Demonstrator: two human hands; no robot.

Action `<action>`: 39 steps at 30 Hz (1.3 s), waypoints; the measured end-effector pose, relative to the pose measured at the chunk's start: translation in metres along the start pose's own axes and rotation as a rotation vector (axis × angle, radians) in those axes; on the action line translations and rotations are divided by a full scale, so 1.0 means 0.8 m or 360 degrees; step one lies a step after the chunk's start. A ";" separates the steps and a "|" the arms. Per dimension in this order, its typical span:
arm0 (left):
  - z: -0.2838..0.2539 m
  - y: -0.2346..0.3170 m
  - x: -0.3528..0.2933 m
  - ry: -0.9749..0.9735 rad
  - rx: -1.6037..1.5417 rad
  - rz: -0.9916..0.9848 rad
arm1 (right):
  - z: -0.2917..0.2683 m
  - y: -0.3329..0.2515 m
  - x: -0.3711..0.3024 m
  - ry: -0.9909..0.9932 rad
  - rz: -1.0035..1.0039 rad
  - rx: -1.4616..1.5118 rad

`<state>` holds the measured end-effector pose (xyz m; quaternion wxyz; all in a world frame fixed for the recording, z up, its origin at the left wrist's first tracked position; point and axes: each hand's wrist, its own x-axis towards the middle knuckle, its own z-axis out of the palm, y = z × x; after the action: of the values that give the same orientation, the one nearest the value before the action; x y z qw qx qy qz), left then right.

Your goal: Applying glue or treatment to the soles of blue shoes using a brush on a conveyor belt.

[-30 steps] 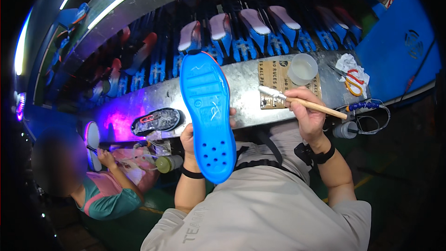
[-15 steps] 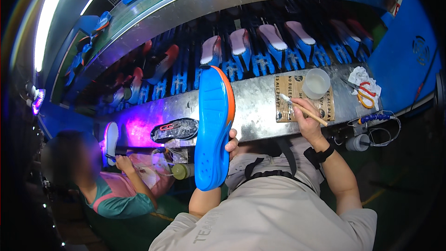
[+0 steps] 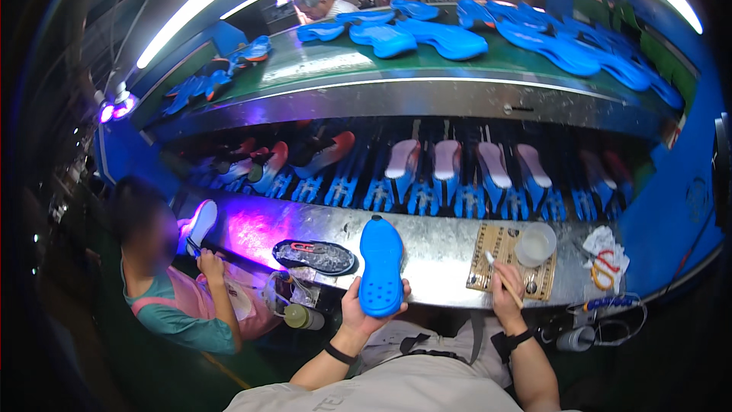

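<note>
My left hand (image 3: pixel 357 311) is wrapped round the heel end of a blue shoe sole (image 3: pixel 380 259), its toe end pointing away from me over the metal bench. In my right hand (image 3: pixel 508 290) is a brush (image 3: pixel 512 291) with a wooden handle and white bristles. Its tip lies over a brown cardboard piece (image 3: pixel 479 278), beside a translucent plastic cup (image 3: pixel 536 245). A dark shoe (image 3: pixel 314 256) lies on its side, left of the blue sole.
Several shoe uppers on lasts (image 3: pixel 447 162) stand on a rack behind the metal bench (image 3: pixel 435 275). Blue soles (image 3: pixel 442 38) lie on the green belt above. Scissors (image 3: pixel 605 268) rest on white paper at right. A co-worker (image 3: pixel 183 297) sits at left, holding a sole and brush.
The view has tilted up, showing more of the belt. The blue sole has turned from its side to face me flatter and sits lower. My right hand still holds the brush.
</note>
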<state>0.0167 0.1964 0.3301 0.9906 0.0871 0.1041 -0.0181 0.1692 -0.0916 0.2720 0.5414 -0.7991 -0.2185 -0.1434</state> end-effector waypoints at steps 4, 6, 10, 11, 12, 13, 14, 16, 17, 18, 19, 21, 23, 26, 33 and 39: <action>0.023 0.028 -0.012 -0.0514 -0.0027 -0.0291 | 0.000 -0.003 0.001 -0.0056 -0.0046 -0.0032; 0.064 0.053 -0.008 -0.0541 0.0062 -0.0311 | 0.001 -0.005 0.001 -0.0030 -0.0124 -0.0058; 0.195 0.135 0.050 -0.0992 0.0898 0.0037 | 0.002 -0.007 0.001 -0.0049 -0.0059 -0.0049; 0.235 0.162 0.074 -0.1139 0.0982 0.0092 | 0.002 -0.007 0.001 -0.0033 -0.0091 -0.0066; 0.270 0.183 0.095 -0.1231 0.1049 0.0180 | 0.001 -0.008 0.000 -0.0013 -0.0116 -0.0087; 0.294 0.185 0.116 -0.1089 0.0745 0.0438 | 0.001 -0.007 0.000 -0.0001 -0.0111 -0.0101; 0.311 0.179 0.135 -0.1017 0.0413 0.0644 | 0.001 -0.007 0.001 -0.0005 -0.0132 -0.0098; 0.329 0.163 0.149 -0.0764 0.0429 0.0722 | -0.001 -0.007 0.000 0.0018 -0.0124 -0.0113; 0.330 0.141 0.154 -0.0540 0.0689 0.0836 | -0.001 -0.007 0.000 0.0014 -0.0111 -0.0090; 0.327 0.118 0.150 -0.0477 0.0978 0.0766 | 0.000 -0.007 0.000 0.0014 -0.0048 -0.0055; 0.322 0.094 0.142 -0.0674 0.1325 0.0765 | 0.000 -0.006 0.000 0.0022 -0.0037 -0.0042; 0.321 0.056 0.115 -0.0876 0.1843 0.0705 | 0.002 -0.004 0.000 0.0037 -0.0100 -0.0039; 0.331 0.027 0.080 -0.0983 0.2134 0.0741 | 0.002 -0.001 -0.001 0.0035 -0.0123 -0.0049; 0.365 0.009 0.039 -0.1625 0.2701 0.1137 | 0.004 0.002 0.000 0.0064 -0.0101 -0.0056; 0.379 -0.052 0.000 -0.2265 0.2778 0.1125 | -0.026 -0.024 0.023 0.0058 -0.0122 -0.0088; 0.349 -0.088 -0.014 -0.2345 0.2553 0.0906 | -0.108 -0.010 0.088 0.0079 -0.0486 -0.0880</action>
<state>0.0589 0.0779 0.5896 0.4361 0.6876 -0.5719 0.1000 0.2267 -0.1557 0.3437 0.2810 -0.8702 -0.2755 -0.2965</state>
